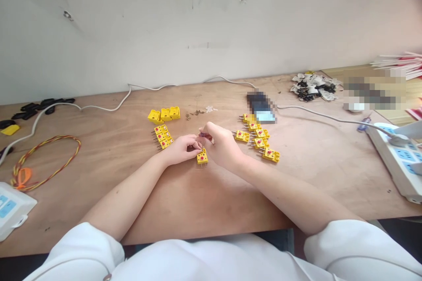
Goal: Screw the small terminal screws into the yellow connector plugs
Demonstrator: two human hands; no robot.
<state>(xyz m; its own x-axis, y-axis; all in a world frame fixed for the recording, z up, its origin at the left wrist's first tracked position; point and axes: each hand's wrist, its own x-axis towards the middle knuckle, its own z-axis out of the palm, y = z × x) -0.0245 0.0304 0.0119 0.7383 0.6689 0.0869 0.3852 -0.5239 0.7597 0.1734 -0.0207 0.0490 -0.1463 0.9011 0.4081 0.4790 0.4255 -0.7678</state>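
1. Right hand point(220, 142): fingers curled nearly closed, thumb and fingertips pinching the dark purplish handle of a small, slim screwdriver point(202, 135).
2. Left hand point(182, 149): fingers bent and drawn together, fingertips at the far left edge of a yellow rectangular plastic connector body with a red centre dot and two metal prongs point(202, 157); whether they grip the connector, steady the screwdriver or both, I cannot tell.
3. The connector lies on the brown wooden counter point(184, 202) between the hands, red dot upward. Its long axis runs towards the person, prongs pointing at the near edge. The screwdriver stands roughly upright over its far end; exact tip contact is hidden by the fingers.
4. Beyond the left hand, a row of similar yellow pronged bodies point(162, 137) has prongs pointing left; behind it sit stacked yellow plastic covers point(165, 114).
5. Small brass-coloured screws point(188, 116) and little white pieces point(211, 109) lie beyond the hands.
6. Right of the right hand, more yellow connector bodies point(260, 142) lie with prongs leftward.
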